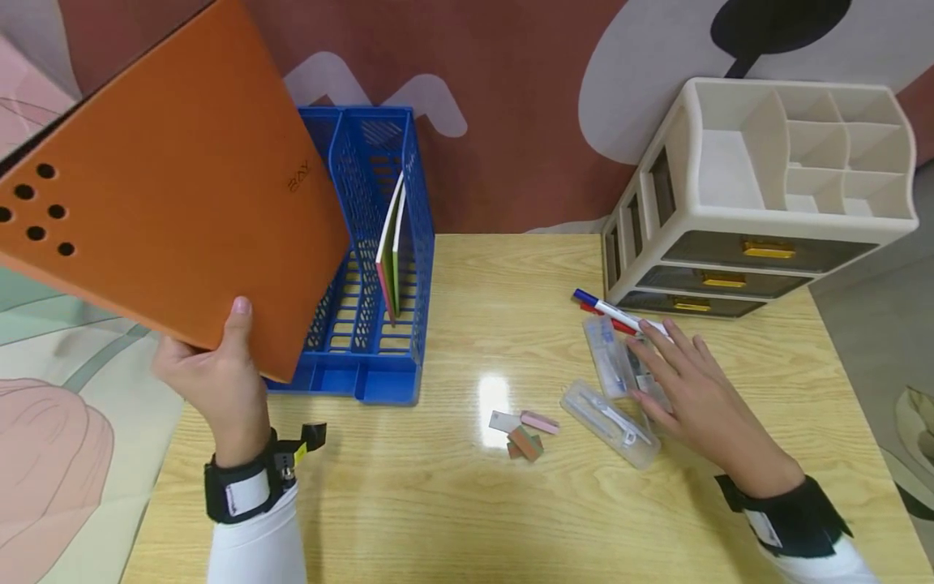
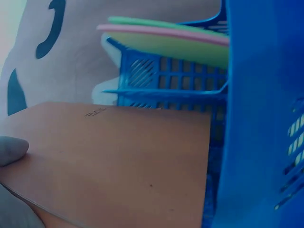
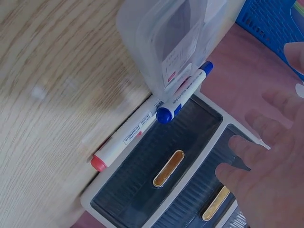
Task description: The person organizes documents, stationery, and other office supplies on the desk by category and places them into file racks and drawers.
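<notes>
My left hand (image 1: 219,373) grips a large orange book (image 1: 182,186) by its lower edge, thumb on the cover and the other fingers behind it. The book is tilted, its lower right corner over the left part of a blue file rack (image 1: 388,388). In the left wrist view, the thumb (image 2: 12,151) lies on the orange cover (image 2: 118,156). My right hand (image 1: 689,393) hovers with spread fingers over two clear pencil cases (image 1: 616,426) and a blue-capped marker (image 1: 609,310). It holds nothing. A red-capped marker (image 3: 123,135) lies beside the blue one.
Thin books (image 1: 388,259) lean in the rack's right compartment. Several small erasers (image 1: 525,444) lie mid-table. At the back right stands a white organizer (image 1: 693,212) with dark drawers and gold handles. A patterned cloth (image 1: 511,162) hangs behind the wooden table (image 1: 438,503).
</notes>
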`<state>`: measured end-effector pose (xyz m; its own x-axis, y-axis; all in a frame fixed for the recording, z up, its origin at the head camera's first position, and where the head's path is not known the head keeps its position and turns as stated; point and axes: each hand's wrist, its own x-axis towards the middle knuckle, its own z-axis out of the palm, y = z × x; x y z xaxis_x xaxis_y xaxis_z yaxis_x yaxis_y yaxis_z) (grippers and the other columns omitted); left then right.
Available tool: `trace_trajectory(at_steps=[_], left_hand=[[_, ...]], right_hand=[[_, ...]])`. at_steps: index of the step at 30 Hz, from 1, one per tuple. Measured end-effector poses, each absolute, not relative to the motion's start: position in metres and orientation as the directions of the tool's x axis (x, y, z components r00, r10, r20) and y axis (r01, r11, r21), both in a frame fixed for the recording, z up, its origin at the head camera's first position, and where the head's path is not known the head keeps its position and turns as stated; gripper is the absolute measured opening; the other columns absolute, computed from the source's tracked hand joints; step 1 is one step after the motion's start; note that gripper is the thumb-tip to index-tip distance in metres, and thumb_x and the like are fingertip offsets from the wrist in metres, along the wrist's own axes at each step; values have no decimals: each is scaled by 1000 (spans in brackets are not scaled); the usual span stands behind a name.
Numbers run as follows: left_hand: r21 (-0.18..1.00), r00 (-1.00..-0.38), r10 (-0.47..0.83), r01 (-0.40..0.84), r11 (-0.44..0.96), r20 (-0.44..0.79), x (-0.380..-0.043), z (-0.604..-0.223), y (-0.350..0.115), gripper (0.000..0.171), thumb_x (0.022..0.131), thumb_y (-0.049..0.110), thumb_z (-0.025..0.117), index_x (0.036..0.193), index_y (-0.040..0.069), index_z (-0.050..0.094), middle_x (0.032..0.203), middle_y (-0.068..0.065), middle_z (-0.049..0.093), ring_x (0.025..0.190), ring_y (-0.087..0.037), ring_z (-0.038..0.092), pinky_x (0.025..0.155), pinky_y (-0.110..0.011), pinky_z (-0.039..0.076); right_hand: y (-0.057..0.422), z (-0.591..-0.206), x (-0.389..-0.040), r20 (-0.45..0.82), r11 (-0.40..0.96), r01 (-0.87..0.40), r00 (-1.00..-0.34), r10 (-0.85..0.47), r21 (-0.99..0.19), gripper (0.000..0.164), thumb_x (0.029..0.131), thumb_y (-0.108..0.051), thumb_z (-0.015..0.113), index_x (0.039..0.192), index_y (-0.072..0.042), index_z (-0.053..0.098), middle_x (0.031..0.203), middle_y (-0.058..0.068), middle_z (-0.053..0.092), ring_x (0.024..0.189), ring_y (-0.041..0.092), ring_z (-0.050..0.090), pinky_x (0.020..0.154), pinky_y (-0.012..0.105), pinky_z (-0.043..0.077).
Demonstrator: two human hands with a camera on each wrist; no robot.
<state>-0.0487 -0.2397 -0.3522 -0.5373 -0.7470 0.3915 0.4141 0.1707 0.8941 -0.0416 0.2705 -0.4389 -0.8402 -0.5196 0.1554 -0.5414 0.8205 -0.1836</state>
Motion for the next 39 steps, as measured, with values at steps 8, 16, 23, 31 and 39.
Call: trace_trajectory(at_steps=[8, 16, 23, 31, 39], left_hand=[[903, -582, -698, 355, 243, 417, -59, -357, -228, 27, 89, 3, 77, 117, 0, 75, 114, -15, 77, 112, -26, 73, 94, -31, 60], [894, -584, -688, 379, 239, 431, -69, -355, -225, 27, 90, 4, 76, 117, 0, 75, 115, -15, 77, 113, -27, 72, 96, -34, 60], [876, -571, -677, 411, 254, 465, -81, -363, -226, 26, 89, 5, 77, 115, 0, 75, 111, -15, 78, 108, -27, 74, 89, -31, 60], [876, -575, -676, 417, 242, 461, -93, -389, -227, 23, 88, 4, 78, 111, -2, 76, 101, -7, 78, 94, -21, 74, 79, -28, 57], [897, -601, -671, 361, 257, 434, -89, -410, -225, 25, 88, 8, 80, 112, 1, 77, 104, -7, 79, 95, -19, 75, 82, -27, 59]], right_hand=[[271, -437, -37, 158, 820, -535, -844, -512, -204, 79, 90, -31, 76, 158, -12, 41, 165, 17, 36, 157, 42, 22, 126, 64, 15], [270, -437, -37, 154, 822, -533, -846, -510, -201, 79, 91, -32, 76, 159, -13, 40, 166, 16, 35, 156, 42, 24, 126, 64, 16], [269, -438, -37, 147, 821, -533, -846, -512, -207, 80, 91, -31, 76, 160, -13, 39, 167, 16, 33, 160, 37, 17, 126, 64, 16], [268, -440, -36, 161, 810, -552, -833, -529, -198, 81, 90, -29, 76, 159, -10, 40, 166, 18, 35, 158, 40, 20, 131, 49, 6], [268, -443, -35, 154, 813, -547, -837, -525, -199, 77, 97, -36, 69, 162, -12, 35, 166, 19, 35, 159, 40, 18, 132, 46, 4]])
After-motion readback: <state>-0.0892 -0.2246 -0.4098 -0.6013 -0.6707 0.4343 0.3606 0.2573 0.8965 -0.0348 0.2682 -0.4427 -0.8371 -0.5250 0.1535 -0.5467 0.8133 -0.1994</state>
